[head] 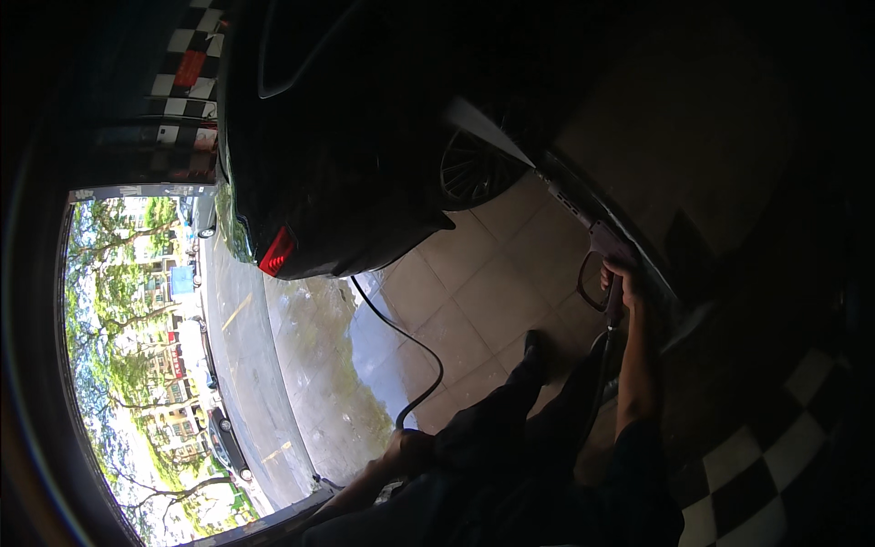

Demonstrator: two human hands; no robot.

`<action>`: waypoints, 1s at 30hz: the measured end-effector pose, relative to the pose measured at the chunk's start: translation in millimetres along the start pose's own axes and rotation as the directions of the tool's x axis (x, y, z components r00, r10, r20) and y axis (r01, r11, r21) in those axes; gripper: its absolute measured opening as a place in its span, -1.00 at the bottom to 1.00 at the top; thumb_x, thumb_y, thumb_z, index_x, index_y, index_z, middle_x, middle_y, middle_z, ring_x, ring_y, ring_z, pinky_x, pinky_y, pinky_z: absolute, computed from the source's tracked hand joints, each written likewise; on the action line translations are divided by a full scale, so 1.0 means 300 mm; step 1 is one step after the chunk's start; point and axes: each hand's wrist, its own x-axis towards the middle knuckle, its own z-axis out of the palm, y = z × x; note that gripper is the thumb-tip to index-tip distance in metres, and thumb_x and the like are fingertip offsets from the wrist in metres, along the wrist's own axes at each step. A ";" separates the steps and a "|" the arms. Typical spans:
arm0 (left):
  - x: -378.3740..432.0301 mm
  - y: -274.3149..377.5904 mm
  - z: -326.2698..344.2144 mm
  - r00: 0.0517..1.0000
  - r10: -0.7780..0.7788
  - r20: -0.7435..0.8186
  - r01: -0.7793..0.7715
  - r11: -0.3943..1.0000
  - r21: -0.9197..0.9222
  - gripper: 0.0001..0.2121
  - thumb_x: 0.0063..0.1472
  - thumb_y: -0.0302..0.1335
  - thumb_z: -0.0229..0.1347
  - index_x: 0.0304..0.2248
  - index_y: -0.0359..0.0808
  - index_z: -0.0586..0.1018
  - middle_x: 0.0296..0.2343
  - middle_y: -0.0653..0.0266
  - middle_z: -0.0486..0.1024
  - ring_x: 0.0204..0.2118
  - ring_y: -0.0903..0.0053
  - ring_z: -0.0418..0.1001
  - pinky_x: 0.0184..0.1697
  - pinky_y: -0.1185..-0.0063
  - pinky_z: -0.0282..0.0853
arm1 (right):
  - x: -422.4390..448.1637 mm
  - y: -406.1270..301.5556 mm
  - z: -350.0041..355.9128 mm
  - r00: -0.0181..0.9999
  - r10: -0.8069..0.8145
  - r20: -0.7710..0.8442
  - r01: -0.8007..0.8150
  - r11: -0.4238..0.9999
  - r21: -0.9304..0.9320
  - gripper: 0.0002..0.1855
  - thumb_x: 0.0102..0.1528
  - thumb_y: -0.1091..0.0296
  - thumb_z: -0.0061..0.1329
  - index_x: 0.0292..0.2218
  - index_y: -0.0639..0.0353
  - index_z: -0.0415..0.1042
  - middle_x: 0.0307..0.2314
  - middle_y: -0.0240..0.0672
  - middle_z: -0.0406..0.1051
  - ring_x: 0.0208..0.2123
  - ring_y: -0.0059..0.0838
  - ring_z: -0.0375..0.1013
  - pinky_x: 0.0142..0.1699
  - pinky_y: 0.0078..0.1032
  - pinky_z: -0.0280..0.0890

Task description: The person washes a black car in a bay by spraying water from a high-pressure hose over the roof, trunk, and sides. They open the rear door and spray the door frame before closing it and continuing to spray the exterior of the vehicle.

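My right hand [623, 279] is closed round the grip of a pressure washer gun [610, 247]. A fan of water spray [493, 135] leaves its nozzle towards the wheel [478, 167] of a dark car [342, 171]. A hose runs down from the grip beside my leg. My left hand [413, 449], low in the middle of the view, is closed on a black hose [435, 362] that runs along the floor to beneath the car's rear. The car's red tail light [277, 253] shows above that hose. Much of the car's body is lost in shadow.
Wet floor tiles [472, 287] lie between my feet and the car. A floor edge or channel [649, 263] runs near the gun. Black-and-white checks [742, 458] show at the lower right. At the left, an opening gives onto a road [239, 328] with parked cars [227, 441] and trees.
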 end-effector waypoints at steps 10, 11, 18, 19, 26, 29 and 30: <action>-0.010 -0.012 0.085 0.992 0.069 -0.103 -0.082 0.989 -0.123 -0.84 -0.14 -0.42 0.18 -0.67 -0.26 0.43 -0.69 0.19 0.38 -0.62 0.28 0.40 -0.59 0.42 0.27 | 0.027 -0.058 0.055 0.998 0.033 0.052 -0.017 0.959 -0.283 -0.82 -0.08 0.33 0.05 -0.59 0.14 0.33 -0.77 -0.40 0.25 -0.76 -0.55 0.21 -0.59 -0.56 0.14; -0.010 -0.025 0.097 0.995 0.073 -0.074 -0.078 0.995 -0.068 -0.85 -0.13 -0.43 0.17 -0.67 -0.27 0.44 -0.69 0.18 0.39 -0.62 0.28 0.40 -0.58 0.42 0.28 | 0.028 -0.076 0.072 0.996 0.046 0.071 -0.022 0.951 -0.307 -0.83 -0.08 0.34 0.05 -0.58 0.15 0.34 -0.77 -0.40 0.25 -0.76 -0.55 0.21 -0.59 -0.57 0.14; -0.002 -0.010 0.107 1.000 -0.005 0.004 0.005 0.999 -0.038 -0.89 -0.07 -0.47 0.12 -0.63 -0.30 0.46 -0.66 0.13 0.44 -0.58 0.27 0.44 -0.56 0.45 0.31 | 0.022 -0.141 0.208 0.995 0.099 -0.011 -0.079 0.719 -0.691 -0.84 -0.11 0.45 0.08 -0.63 0.28 0.38 -0.82 -0.32 0.29 -0.82 -0.54 0.26 -0.70 -0.55 0.15; -0.005 -0.027 0.124 0.999 0.040 -0.032 -0.041 0.999 -0.027 -0.89 -0.07 -0.47 0.12 -0.62 -0.30 0.46 -0.65 0.13 0.44 -0.58 0.26 0.44 -0.57 0.45 0.31 | 0.053 -0.107 0.189 0.988 0.148 -0.034 -0.131 0.720 -0.681 -0.83 -0.11 0.42 0.08 -0.59 0.31 0.38 -0.82 -0.30 0.29 -0.82 -0.54 0.27 -0.70 -0.55 0.16; -0.014 0.083 0.057 0.995 0.062 -0.083 -0.064 0.998 -0.019 -0.85 -0.07 -0.43 0.13 -0.64 -0.30 0.44 -0.68 0.15 0.42 -0.58 0.25 0.43 -0.56 0.44 0.31 | -0.001 -0.175 0.294 0.992 -0.006 -0.129 -0.119 0.346 -0.930 -0.65 -0.12 0.28 0.09 -0.33 0.39 0.45 -0.53 -0.09 0.47 -0.53 -0.31 0.46 -0.41 -0.43 0.33; -0.009 0.085 0.050 0.989 0.030 -0.147 -0.024 0.999 0.042 -0.77 -0.08 -0.39 0.13 -0.76 -0.22 0.36 -0.76 0.27 0.35 -0.67 0.40 0.35 -0.52 0.49 0.29 | -0.051 -0.176 0.280 0.962 -0.266 -0.062 -0.007 0.203 -0.979 -0.57 -0.10 0.13 0.08 -0.26 0.28 0.46 -0.36 -0.10 0.48 -0.29 -0.25 0.46 -0.17 -0.40 0.32; -0.010 0.077 0.058 0.977 0.083 -0.195 -0.063 0.992 0.109 -0.68 -0.07 -0.26 0.17 -0.76 -0.25 0.37 -0.75 0.25 0.36 -0.66 0.37 0.38 -0.60 0.48 0.28 | -0.078 -0.179 0.294 0.932 -0.358 -0.051 0.003 0.148 -0.989 -0.56 -0.09 0.11 0.08 -0.24 0.24 0.46 -0.33 -0.11 0.47 -0.28 -0.25 0.46 -0.16 -0.40 0.32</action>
